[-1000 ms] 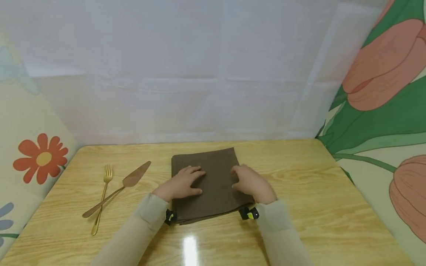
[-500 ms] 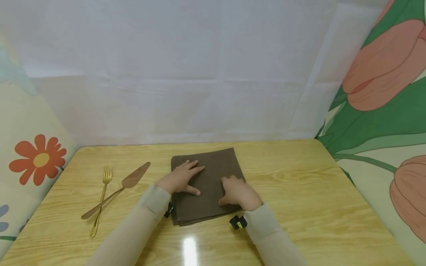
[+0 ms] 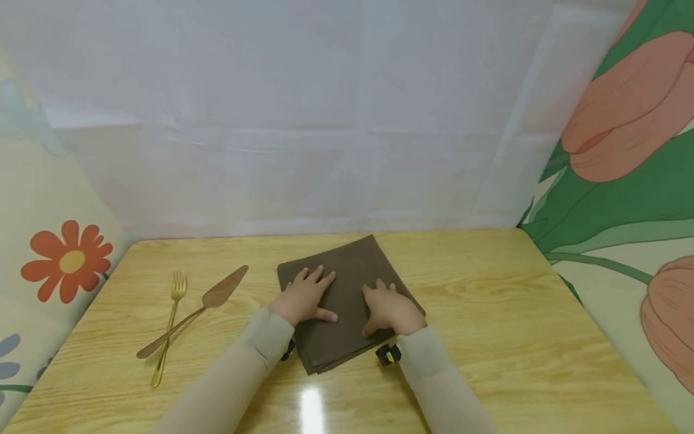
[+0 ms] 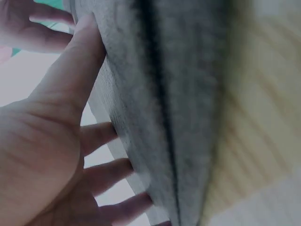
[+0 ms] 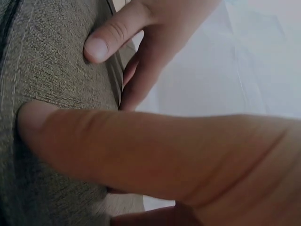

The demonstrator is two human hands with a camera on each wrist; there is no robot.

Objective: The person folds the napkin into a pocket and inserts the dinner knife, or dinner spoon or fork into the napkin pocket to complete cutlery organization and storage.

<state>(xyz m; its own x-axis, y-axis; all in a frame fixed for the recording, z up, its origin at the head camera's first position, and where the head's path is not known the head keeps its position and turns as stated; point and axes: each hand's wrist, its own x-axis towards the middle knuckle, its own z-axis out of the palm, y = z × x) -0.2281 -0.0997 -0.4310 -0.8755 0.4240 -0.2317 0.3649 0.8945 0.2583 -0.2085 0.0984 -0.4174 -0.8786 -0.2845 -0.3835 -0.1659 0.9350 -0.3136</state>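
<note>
A dark brown folded cloth, square and layered, lies turned at an angle on the wooden table. My left hand rests on its left half with the fingers spread. On the right half, my right hand presses down with fingertips and thumb. The left wrist view shows the left thumb and fingertips touching the cloth, whose stacked layers show at the edge. In the right wrist view, the straight right thumb presses on the woven cloth near a stitched hem.
To the left, a copper-coloured cake server lies with its handle crossing a gold fork. A white sheet hangs behind the wooden table. Flower-patterned panels stand at both sides.
The cloth has turned counter-clockwise, its near corner swinging right. My right hand has shifted left from the cloth's right edge onto its top. My left hand has moved slightly right.
</note>
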